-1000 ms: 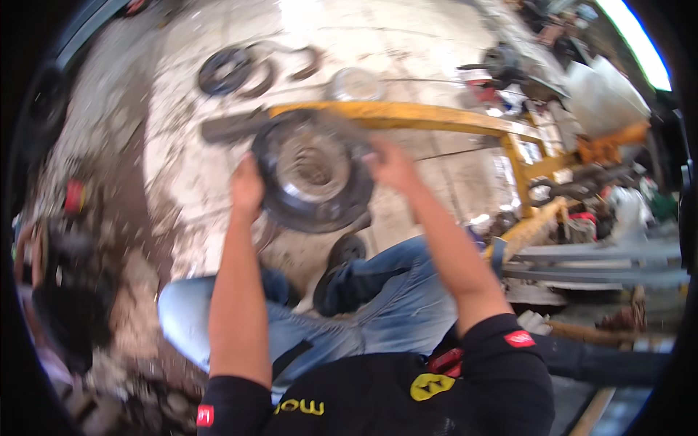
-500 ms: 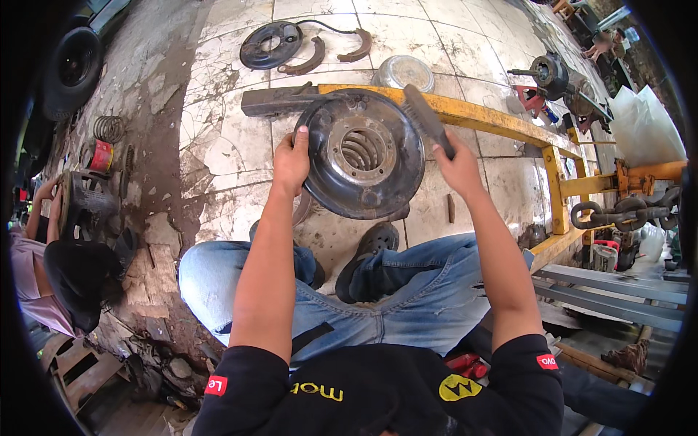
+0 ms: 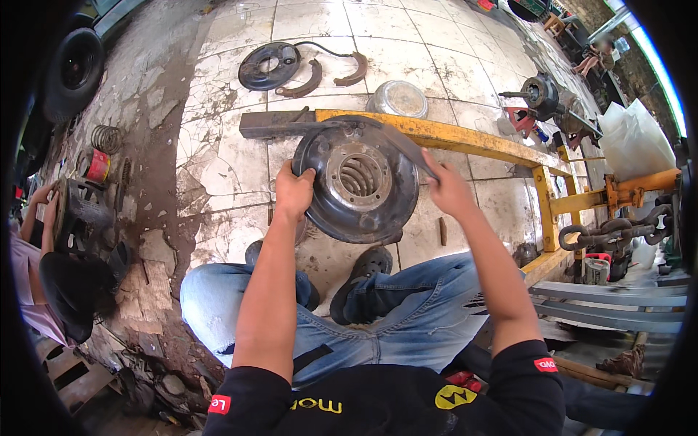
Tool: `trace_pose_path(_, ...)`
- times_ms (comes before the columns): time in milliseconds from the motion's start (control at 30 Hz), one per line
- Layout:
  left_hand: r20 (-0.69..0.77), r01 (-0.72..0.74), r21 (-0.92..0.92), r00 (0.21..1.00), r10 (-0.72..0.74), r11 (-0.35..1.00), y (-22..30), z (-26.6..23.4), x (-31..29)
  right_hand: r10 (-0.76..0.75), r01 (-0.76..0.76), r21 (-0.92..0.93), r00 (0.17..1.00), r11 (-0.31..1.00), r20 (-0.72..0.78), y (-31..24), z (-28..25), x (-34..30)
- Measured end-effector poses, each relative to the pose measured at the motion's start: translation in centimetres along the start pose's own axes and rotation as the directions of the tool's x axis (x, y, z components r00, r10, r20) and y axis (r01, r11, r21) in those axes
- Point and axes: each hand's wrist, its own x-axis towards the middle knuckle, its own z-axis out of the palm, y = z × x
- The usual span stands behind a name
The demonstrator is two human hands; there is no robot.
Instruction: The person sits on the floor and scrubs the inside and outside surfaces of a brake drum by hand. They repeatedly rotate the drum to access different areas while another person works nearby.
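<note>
My left hand (image 3: 294, 191) grips the left rim of a round black brake backing plate (image 3: 396, 196), thumb on its face. The plate is tilted above the tiled floor, and through its bolt-holed centre a coil spring (image 3: 355, 180) shows. My right hand (image 3: 449, 189) is closed round the handle of a dark wire brush (image 3: 407, 148). The brush lies along the plate's upper right edge, slightly blurred; whether its bristles touch is hard to see. Just behind the plate runs a yellow steel beam (image 3: 465, 139).
Beyond the beam lie a smaller backing plate (image 3: 254, 71), curved brake shoes (image 3: 299, 81) and a round metal pan (image 3: 398, 99). A heavy chain (image 3: 618, 227) hangs at the right. At the left, another person's hands (image 3: 45, 203) hold a dark metal part (image 3: 83, 211).
My right hand has brought the brush inward and down over the plate's upper right edge. The view has shifted, so the plate and floor things appear lower. My left hand keeps its grip.
</note>
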Motion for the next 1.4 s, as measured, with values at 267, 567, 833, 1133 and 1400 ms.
trace_pose_path(267,0.006,0.022,0.051,1.000,-0.022,0.998,-0.3,0.1,-0.1,-0.084,0.097,0.098,0.988,0.990,-0.127,0.0,2.2,-0.1)
trace_pose_path(567,-0.041,-0.014,-0.009,0.999,0.014,1.000,-1.9,0.8,0.4,-0.062,0.064,0.068,0.998,0.996,-0.024,0.1,0.9,1.4)
trace_pose_path(833,-0.061,-0.038,-0.034,0.997,0.036,0.999,-1.8,1.2,0.8,-0.092,0.097,0.135,0.995,0.986,-0.043,3.4,-0.5,-2.4)
trace_pose_path(1133,-0.123,-0.076,-0.021,0.990,0.073,0.997,-3.8,0.6,2.0,-0.117,0.110,-0.078,0.989,0.991,-0.092,-2.2,1.8,3.3)
trace_pose_path(1400,0.003,0.002,0.009,1.000,-0.002,1.000,0.6,1.5,-0.7,-0.040,0.029,-0.095,0.992,0.995,-0.119,-2.3,0.8,2.1)
